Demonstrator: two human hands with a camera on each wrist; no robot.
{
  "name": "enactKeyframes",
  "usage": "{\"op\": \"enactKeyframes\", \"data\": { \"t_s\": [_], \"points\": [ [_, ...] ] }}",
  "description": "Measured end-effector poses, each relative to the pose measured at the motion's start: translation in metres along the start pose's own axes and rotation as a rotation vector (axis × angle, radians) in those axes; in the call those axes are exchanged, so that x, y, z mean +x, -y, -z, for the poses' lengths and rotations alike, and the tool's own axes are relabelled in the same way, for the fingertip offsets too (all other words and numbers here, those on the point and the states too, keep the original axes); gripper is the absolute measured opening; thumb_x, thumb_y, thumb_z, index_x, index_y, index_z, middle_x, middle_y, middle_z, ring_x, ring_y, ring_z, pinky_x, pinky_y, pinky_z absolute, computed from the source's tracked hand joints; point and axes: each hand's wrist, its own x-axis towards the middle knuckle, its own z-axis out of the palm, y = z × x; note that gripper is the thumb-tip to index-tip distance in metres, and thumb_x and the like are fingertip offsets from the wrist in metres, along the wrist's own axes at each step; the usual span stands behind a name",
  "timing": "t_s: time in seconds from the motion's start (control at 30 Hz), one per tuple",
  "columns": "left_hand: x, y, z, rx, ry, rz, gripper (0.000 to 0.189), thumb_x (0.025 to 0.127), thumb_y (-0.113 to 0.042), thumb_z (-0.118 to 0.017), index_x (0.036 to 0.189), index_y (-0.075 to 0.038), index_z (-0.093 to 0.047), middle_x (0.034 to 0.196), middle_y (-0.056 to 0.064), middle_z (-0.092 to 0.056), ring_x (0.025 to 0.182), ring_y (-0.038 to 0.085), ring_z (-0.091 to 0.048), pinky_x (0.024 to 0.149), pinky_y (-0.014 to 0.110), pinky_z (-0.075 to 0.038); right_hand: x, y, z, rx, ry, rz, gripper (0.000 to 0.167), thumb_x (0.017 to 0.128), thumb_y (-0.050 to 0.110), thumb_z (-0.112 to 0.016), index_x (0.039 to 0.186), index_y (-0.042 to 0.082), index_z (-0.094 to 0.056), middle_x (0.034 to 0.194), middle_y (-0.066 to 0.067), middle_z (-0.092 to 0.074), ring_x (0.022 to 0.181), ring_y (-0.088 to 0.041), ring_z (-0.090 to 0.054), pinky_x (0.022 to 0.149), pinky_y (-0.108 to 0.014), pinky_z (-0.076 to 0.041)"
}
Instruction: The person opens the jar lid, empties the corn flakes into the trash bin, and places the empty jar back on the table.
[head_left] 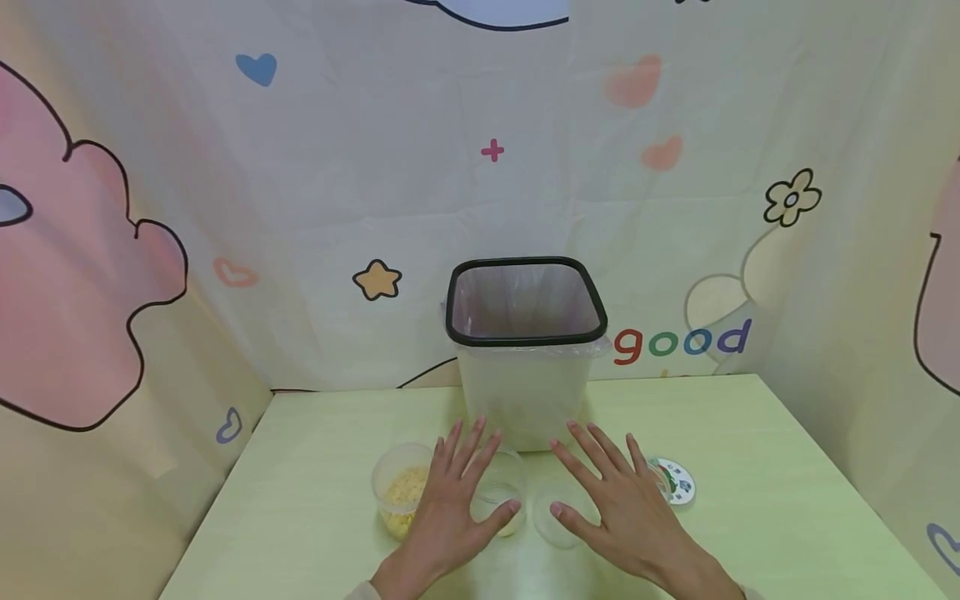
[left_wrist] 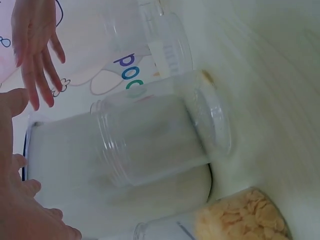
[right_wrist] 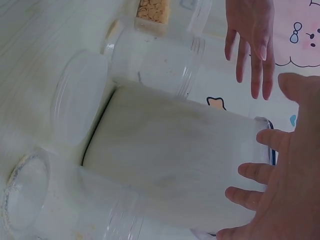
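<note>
Left hand (head_left: 448,508): lower centre of the head frame, fingers straight and spread apart, back of the hand uppermost; held above the table, nearest the flake jar and the clear jar, which it partly overlaps in that view.

Right hand (head_left: 626,508): lower centre-right, fingers likewise extended and spread; nearest the lid and the second clear jar.

Flake jar (head_left: 400,492): transparent, upright, lower centre-left of the head frame; pale yellow flakes in its lower part.

Clear jar (left_wrist: 155,132): upright, ribbed at the neck, middle of the left wrist frame; in the head frame, between the two hands, in front of the bin.

Lid (right_wrist: 80,97): round, translucent, flat on the table at the upper left of the right wrist frame, between the two clear jars.

Second clear jar (right_wrist: 85,200): lower left of the right wrist frame, pale specks inside.

Printed disc (head_left: 678,483): white, coloured print, lower right of the head frame, partly behind the right hand.

Bin (head_left: 525,375): whitish, black rim, plastic liner; centre of the head frame.

Table (head_left: 322,450): pale, lower half.

Backdrop (head_left: 337,150): cloth, printed with hearts, a star and "good".
</note>
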Motion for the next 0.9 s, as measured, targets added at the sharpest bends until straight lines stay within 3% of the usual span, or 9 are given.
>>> {"op": "enactKeyframes", "data": {
  "t_s": [0.17, 0.27, 0.37, 0.43, 0.6, 0.77, 0.9],
  "points": [
    [0.002, 0.002, 0.004, 0.061, -0.014, -0.005, 0.08, 0.089, -0.061, -0.058, 0.156, -0.033, -0.024, 0.165, -0.003, -0.02, 0.151, 0.039, -0.018, 0.112, 0.069, -0.023, 0.001, -0.002, -0.001, -0.021, -0.036, 0.059, 0.072, 0.088, 0.064, -0.055, 0.152, 0.035, -0.035, 0.163, 0.002, -0.026, 0.146, -0.032, -0.033, 0.115, -0.067, -0.016],
    [0.003, 0.003, 0.007, 0.084, -0.019, -0.005, 0.081, 0.088, -0.063, -0.059, 0.156, -0.034, -0.025, 0.165, -0.002, -0.02, 0.151, 0.04, -0.018, 0.112, 0.069, -0.022, 0.001, -0.002, -0.002, -0.029, -0.059, 0.089, 0.073, 0.089, 0.063, -0.056, 0.152, 0.035, -0.034, 0.163, 0.001, -0.027, 0.145, -0.033, -0.034, 0.123, -0.056, 0.003],
    [0.005, 0.006, 0.011, 0.103, -0.027, -0.003, 0.083, 0.087, -0.063, -0.06, 0.156, -0.034, -0.024, 0.165, -0.002, -0.021, 0.151, 0.039, -0.018, 0.113, 0.069, -0.021, 0.003, -0.003, -0.003, -0.034, -0.071, 0.1, 0.072, 0.09, 0.062, -0.055, 0.153, 0.035, -0.033, 0.163, 0.001, -0.026, 0.145, -0.033, -0.034, 0.122, -0.039, 0.018],
    [0.005, 0.008, 0.013, 0.11, -0.033, 0.003, 0.084, 0.086, -0.062, -0.062, 0.155, -0.035, -0.025, 0.165, -0.003, -0.021, 0.152, 0.038, -0.017, 0.114, 0.068, -0.019, 0.004, -0.003, -0.002, -0.035, -0.078, 0.098, 0.071, 0.09, 0.061, -0.056, 0.152, 0.035, -0.034, 0.163, 0.001, -0.026, 0.144, -0.033, -0.034, 0.123, -0.043, 0.014],
    [0.003, 0.015, 0.02, 0.12, -0.043, 0.028, 0.086, 0.084, -0.061, -0.065, 0.155, -0.035, -0.025, 0.165, -0.002, -0.021, 0.152, 0.038, -0.017, 0.114, 0.067, -0.017, 0.005, -0.004, 0.0, -0.034, -0.079, 0.082, 0.071, 0.09, 0.06, -0.057, 0.152, 0.034, -0.035, 0.162, 0.0, -0.028, 0.145, -0.032, -0.033, 0.12, -0.059, -0.009],
    [0.0, 0.025, 0.028, 0.106, -0.067, 0.074, 0.09, 0.081, -0.057, -0.069, 0.156, -0.032, -0.025, 0.165, -0.003, -0.02, 0.152, 0.037, -0.017, 0.115, 0.066, -0.016, 0.005, -0.004, 0.001, -0.029, -0.066, 0.068, 0.072, 0.09, 0.06, -0.056, 0.153, 0.036, -0.032, 0.163, 0.002, -0.025, 0.146, -0.03, -0.032, 0.124, -0.047, 0.007],
    [-0.002, 0.032, 0.034, 0.091, -0.087, 0.101, 0.095, 0.079, -0.054, -0.073, 0.156, -0.03, -0.024, 0.165, -0.002, -0.021, 0.152, 0.036, -0.017, 0.115, 0.067, -0.016, 0.005, -0.004, 0.001, -0.028, -0.066, 0.063, 0.072, 0.09, 0.06, -0.056, 0.153, 0.037, -0.032, 0.164, 0.004, -0.023, 0.147, -0.029, -0.032, 0.124, -0.042, 0.012]
  ]
}}
